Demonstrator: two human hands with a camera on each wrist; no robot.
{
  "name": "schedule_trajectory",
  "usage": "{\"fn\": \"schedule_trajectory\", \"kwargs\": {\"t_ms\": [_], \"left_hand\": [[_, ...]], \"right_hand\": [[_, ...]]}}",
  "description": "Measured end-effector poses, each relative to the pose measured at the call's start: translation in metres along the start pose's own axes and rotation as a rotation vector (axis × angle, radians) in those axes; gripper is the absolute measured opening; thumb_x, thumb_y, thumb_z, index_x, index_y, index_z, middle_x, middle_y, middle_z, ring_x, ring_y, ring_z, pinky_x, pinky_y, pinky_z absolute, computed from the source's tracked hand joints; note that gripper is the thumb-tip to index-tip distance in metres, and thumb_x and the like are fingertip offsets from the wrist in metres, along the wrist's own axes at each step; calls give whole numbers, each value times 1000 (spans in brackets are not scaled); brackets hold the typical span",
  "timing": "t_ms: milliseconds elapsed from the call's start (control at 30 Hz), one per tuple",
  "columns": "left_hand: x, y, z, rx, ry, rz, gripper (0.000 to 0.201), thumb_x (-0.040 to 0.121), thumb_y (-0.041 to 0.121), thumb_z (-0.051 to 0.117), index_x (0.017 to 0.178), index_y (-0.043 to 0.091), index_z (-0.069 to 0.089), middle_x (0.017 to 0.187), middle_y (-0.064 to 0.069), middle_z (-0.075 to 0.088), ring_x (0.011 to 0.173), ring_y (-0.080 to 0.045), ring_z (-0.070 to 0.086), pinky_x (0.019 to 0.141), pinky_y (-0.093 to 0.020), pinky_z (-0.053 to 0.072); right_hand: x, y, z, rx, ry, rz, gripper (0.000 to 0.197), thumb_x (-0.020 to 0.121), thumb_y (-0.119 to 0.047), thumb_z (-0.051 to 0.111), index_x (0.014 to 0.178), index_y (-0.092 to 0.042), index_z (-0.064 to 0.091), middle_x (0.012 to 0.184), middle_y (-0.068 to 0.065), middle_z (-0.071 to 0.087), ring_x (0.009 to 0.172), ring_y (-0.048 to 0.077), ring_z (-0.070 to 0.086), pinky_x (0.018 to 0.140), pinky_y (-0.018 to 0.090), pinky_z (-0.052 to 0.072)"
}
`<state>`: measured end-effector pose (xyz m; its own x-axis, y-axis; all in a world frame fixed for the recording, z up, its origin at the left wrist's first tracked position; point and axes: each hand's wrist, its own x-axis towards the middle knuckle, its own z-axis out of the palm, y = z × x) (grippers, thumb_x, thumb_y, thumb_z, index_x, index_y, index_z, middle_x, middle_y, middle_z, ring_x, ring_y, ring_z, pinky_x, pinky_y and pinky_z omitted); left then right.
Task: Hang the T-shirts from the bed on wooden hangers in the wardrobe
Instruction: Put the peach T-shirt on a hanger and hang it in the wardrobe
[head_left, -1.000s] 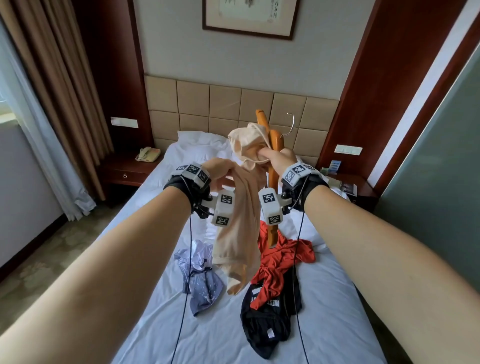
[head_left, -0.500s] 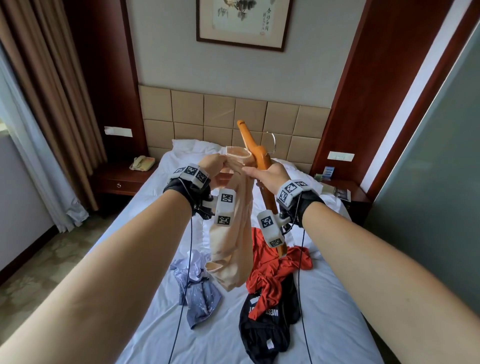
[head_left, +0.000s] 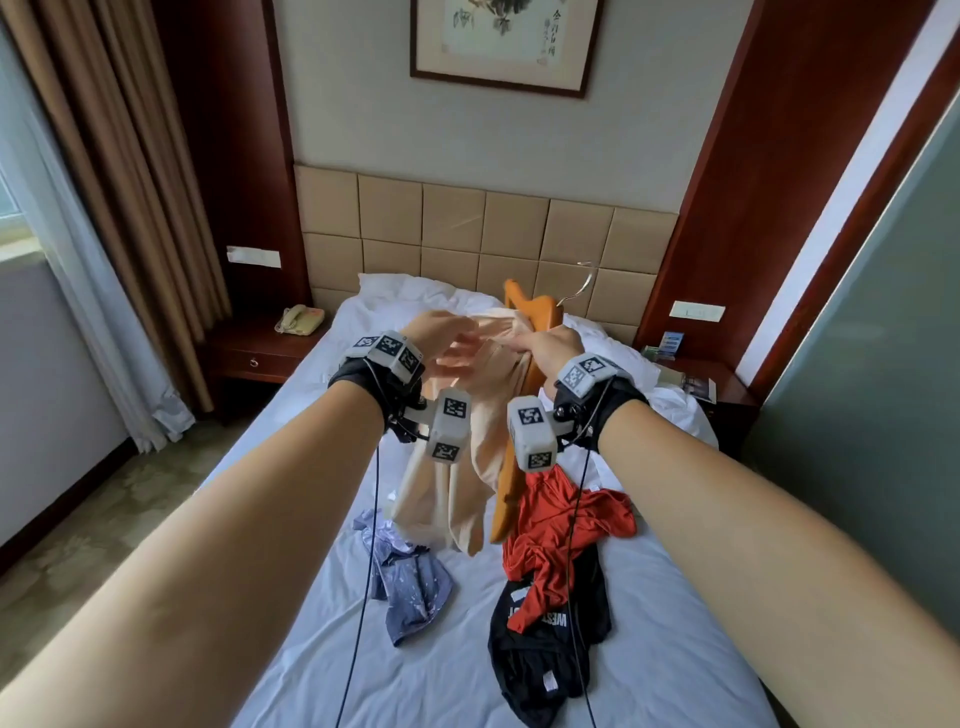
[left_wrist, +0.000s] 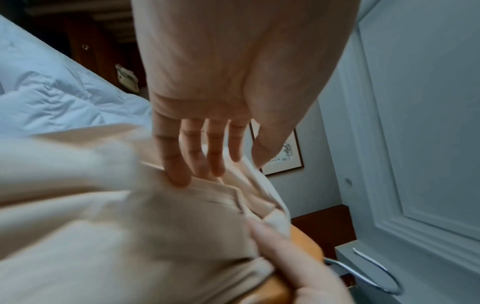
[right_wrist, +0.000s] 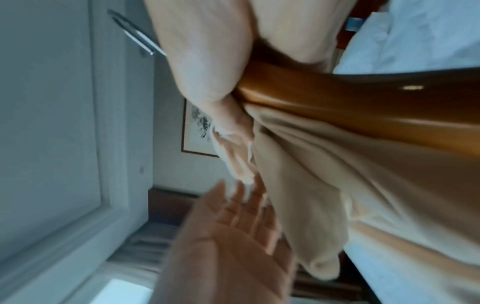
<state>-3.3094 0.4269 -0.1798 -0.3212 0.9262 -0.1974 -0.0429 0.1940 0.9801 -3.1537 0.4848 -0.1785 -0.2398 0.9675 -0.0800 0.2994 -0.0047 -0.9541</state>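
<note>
My right hand (head_left: 545, 347) grips a wooden hanger (head_left: 537, 312) at its middle, together with bunched cloth of a beige T-shirt (head_left: 457, 483). The hanger is tilted steeply, its metal hook (head_left: 582, 285) points up and to the right, and its lower arm (head_left: 505, 501) shows beside the shirt. The shirt hangs down over the bed. My left hand (head_left: 449, 345) is to the left of it, with fingers straight. In the left wrist view those fingers (left_wrist: 179, 174) touch the beige cloth (left_wrist: 130, 236) near the hanger (left_wrist: 306, 246). In the right wrist view the right hand (right_wrist: 207, 61) grips the hanger (right_wrist: 337, 98).
On the white bed (head_left: 457, 680) lie a red T-shirt (head_left: 566, 519), a black T-shirt (head_left: 545, 654) partly under it and a pale blue one (head_left: 410, 577). A nightstand with a phone (head_left: 298, 318) stands left, another nightstand (head_left: 696, 376) right. A grey panel (head_left: 883, 364) rises at the right.
My left hand has let go of the beige shirt's collar and spread its fingers. The hanger and shirt have sunk lower in the right hand, farther over the bed.
</note>
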Motion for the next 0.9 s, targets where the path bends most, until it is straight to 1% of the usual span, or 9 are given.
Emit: {"fn": "schedule_trajectory", "kwargs": {"t_ms": [100, 167, 267, 367, 434, 534, 634, 768, 901], "left_hand": [[-3, -14, -6, 98, 29, -109, 17, 95, 26, 62, 94, 9, 58, 89, -7, 60, 82, -22, 59, 79, -37, 53], [-2, -24, -12, 148, -25, -162, 36, 89, 40, 66, 98, 7, 60, 89, -6, 63, 79, -21, 63, 86, -39, 53], [0, -36, -15, 261, -133, -231, 68, 79, 65, 66, 112, 6, 61, 106, -7, 71, 101, -25, 68, 104, -52, 43], [-8, -40, -11, 294, -243, -246, 82, 71, 71, 71, 119, 6, 61, 113, -11, 71, 110, -29, 66, 104, -53, 45], [-8, -43, -7, 334, -312, -230, 77, 73, 64, 74, 122, 6, 63, 115, -11, 72, 113, -29, 65, 105, -52, 44], [-4, -51, -6, 487, -284, -205, 45, 81, 44, 75, 110, 9, 71, 105, -4, 75, 107, -22, 68, 106, -52, 44], [-1, -56, -1, 530, -223, -183, 14, 90, 24, 66, 99, 14, 70, 102, -3, 75, 99, -21, 70, 101, -51, 49], [6, -50, 2, 288, -54, -83, 14, 98, 13, 50, 105, 8, 61, 104, -12, 67, 96, -27, 65, 88, -43, 55], [19, -39, -1, 317, 72, 88, 13, 97, 20, 53, 100, 11, 63, 101, -16, 65, 99, -32, 62, 91, -43, 53]], "right_hand": [[6, -3, 0, 119, 40, 46, 21, 69, -14, 77, 82, -14, 60, 84, 4, 68, 85, 29, 68, 91, 42, 55], [7, -2, 1, 168, 45, 59, 18, 69, -14, 73, 81, -19, 60, 85, 4, 68, 88, 33, 70, 93, 48, 55], [-1, -4, 0, 186, 88, 69, 12, 74, -14, 71, 84, -10, 65, 77, 6, 66, 79, 30, 69, 83, 43, 58], [-2, -3, -3, 183, 141, 52, 13, 83, -12, 69, 78, -4, 60, 72, 6, 60, 62, 21, 58, 62, 29, 49], [-4, -1, -6, 201, 165, 58, 21, 83, -12, 68, 71, -12, 51, 73, 6, 59, 66, 23, 59, 74, 34, 53], [-2, 3, -8, 184, 156, 66, 18, 76, -19, 70, 71, -14, 54, 75, 6, 63, 85, 32, 68, 92, 45, 54], [-2, 4, -13, 170, 146, 69, 16, 74, -23, 70, 74, -12, 58, 79, 8, 66, 87, 33, 69, 92, 46, 55], [-1, 8, -20, 137, 164, 41, 17, 82, -15, 68, 71, -11, 57, 73, 6, 62, 69, 25, 60, 74, 34, 52], [5, 17, -20, 64, 203, 8, 21, 84, -17, 70, 70, -14, 55, 69, 1, 60, 70, 25, 61, 81, 37, 53]]}}
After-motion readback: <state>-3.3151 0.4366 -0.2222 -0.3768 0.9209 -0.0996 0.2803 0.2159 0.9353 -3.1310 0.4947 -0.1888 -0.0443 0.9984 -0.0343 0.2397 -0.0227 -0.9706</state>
